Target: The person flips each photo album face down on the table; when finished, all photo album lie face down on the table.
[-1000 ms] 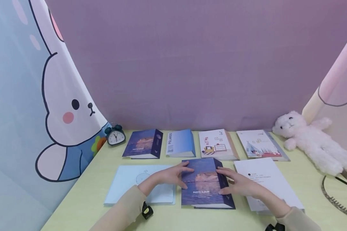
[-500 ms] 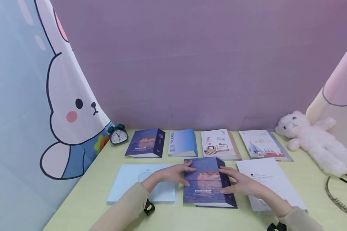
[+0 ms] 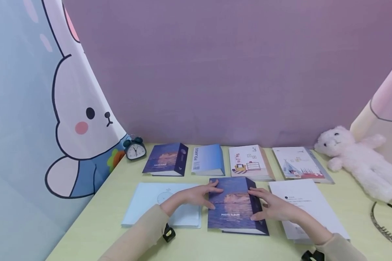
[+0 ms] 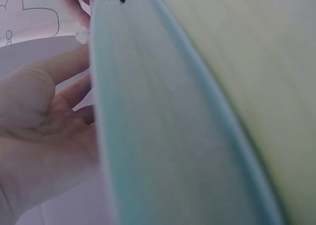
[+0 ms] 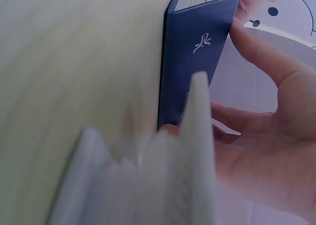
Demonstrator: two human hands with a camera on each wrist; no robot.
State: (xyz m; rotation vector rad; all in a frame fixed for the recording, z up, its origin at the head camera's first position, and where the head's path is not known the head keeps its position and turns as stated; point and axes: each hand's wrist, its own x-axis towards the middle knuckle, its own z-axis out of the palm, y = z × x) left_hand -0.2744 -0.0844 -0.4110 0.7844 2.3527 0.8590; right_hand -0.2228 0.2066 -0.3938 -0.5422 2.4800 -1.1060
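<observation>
A dark blue photo album (image 3: pixel 234 206) is laid flat on the yellow-green table (image 3: pixel 101 217), at the lower centre of the head frame. Its left edge is touched by the left hand (image 3: pixel 196 196) and its right edge and spine by the right hand (image 3: pixel 274 208), fingers loosely extended, not clamped. A pale blue sheet (image 3: pixel 150 203) is seen at lower left, white papers (image 3: pixel 305 206) at lower right.

Head view looks forward and down over the desk (image 3: pixel 95 217); both wrist views sit close, sharing the album (image 3: pixel 233 206).
</observation>
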